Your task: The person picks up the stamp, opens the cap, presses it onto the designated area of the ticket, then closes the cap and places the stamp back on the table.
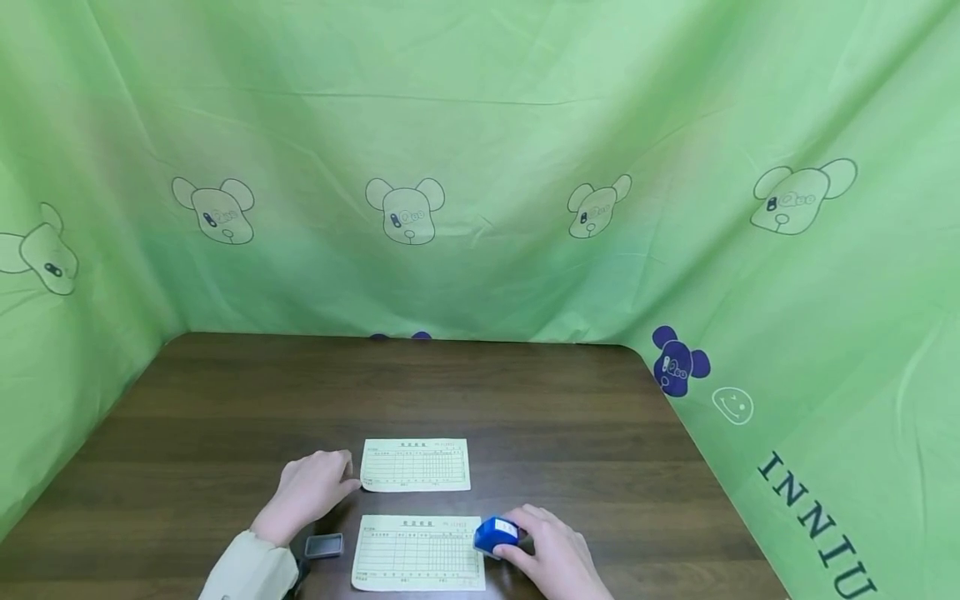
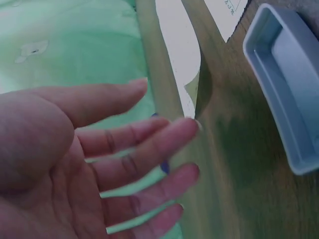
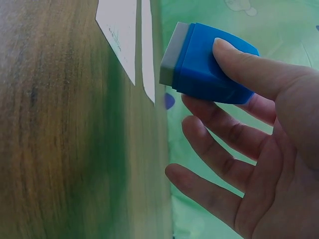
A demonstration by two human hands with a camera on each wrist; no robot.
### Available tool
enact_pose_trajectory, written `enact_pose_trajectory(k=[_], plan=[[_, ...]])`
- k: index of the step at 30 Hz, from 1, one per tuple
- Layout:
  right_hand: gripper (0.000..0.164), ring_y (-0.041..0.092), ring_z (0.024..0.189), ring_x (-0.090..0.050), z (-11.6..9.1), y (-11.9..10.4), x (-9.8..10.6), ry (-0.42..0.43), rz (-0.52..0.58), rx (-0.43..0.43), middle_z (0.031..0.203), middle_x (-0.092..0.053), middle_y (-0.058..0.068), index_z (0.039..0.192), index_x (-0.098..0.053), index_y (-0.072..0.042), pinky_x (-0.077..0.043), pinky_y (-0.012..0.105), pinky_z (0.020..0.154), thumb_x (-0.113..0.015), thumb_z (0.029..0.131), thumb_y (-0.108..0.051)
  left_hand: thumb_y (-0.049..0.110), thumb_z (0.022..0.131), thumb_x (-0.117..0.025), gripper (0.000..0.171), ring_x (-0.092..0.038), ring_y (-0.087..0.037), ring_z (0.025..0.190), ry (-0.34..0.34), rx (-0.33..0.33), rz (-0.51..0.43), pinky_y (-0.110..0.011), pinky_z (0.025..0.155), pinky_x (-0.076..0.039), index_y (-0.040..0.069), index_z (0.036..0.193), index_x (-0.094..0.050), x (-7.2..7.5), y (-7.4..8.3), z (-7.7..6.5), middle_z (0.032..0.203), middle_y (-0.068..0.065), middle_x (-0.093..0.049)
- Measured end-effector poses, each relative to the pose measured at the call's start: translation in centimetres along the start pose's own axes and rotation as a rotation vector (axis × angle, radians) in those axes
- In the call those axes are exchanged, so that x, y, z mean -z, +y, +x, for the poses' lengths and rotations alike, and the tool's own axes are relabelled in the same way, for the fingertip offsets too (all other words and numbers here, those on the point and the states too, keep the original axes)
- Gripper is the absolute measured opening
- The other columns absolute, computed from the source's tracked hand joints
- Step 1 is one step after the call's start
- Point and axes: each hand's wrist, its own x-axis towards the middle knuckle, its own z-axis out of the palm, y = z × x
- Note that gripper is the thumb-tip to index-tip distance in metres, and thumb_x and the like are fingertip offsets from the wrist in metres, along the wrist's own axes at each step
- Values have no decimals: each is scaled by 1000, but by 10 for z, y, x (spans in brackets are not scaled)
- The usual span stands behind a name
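Note:
My right hand (image 1: 551,546) grips a blue stamp (image 1: 496,536) beside the right edge of the nearer printed form (image 1: 418,552). In the right wrist view the thumb lies on one side of the stamp and fingers on the other, its pale grey stamping end facing away from the palm. Beside the left edge of the farther form (image 1: 416,465) is my left hand (image 1: 313,487), with nothing in its grasp. In the left wrist view its fingers are loosely spread, and the form's near corner looks curled up close to the fingertips.
A grey open-topped stamp cap (image 1: 324,546) lies on the dark wooden table (image 1: 225,417), left of the nearer form and close to the left sleeve (image 1: 251,571). Green cloth (image 1: 480,275) with printed bear heads hangs around the table's back and sides.

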Motion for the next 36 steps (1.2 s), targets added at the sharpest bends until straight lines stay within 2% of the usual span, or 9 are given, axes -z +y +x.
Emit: enact_pose_trajectory(k=[4,7,12,17,28,36], plan=[[32,8,86,-60,-1,0,1,-16,4,-3,97,-66,-12,100,-66,-25,-48,33,63,-68,82,-52,29,87,-69,42,-39,-12,49,-62,88,-23,-29,49,-27,16,57,-42,-1,2,6,51,6,-39],[34,8,87,-61,-1,0,3,-25,10,-9,98,-66,-11,101,-66,-25,-49,34,63,-68,82,-52,31,88,-66,46,-36,-12,48,-83,154,-63,-28,49,-25,16,54,-38,-2,3,10,49,6,-32],[32,8,87,-61,-1,0,3,-16,6,-7,97,-66,-12,100,-66,-26,-48,34,62,-68,82,-52,35,88,-65,44,-40,-14,49,-94,219,-87,-29,50,-26,13,58,-42,-7,4,17,52,3,-37],[30,6,83,-59,-1,0,3,-3,2,-4,95,-65,-14,99,-66,-27,-47,31,61,-69,82,-51,38,88,-66,38,-47,-17,53,-132,238,-58,-30,52,-30,11,66,-50,-12,6,23,59,-2,-48],[28,7,84,-59,-1,-2,3,-17,15,-24,95,-65,-14,100,-66,-25,-46,31,62,-71,81,-46,36,85,-70,38,-45,-18,56,-136,225,-29,-33,55,-33,12,63,-50,-20,10,31,59,0,-39],[30,5,83,-58,0,-2,5,3,14,-23,94,-65,-15,100,-66,-26,-46,31,61,-71,81,-50,31,81,-74,28,-48,-19,59,-138,229,-37,-34,56,-35,10,73,-59,-27,9,37,63,-2,-47]])
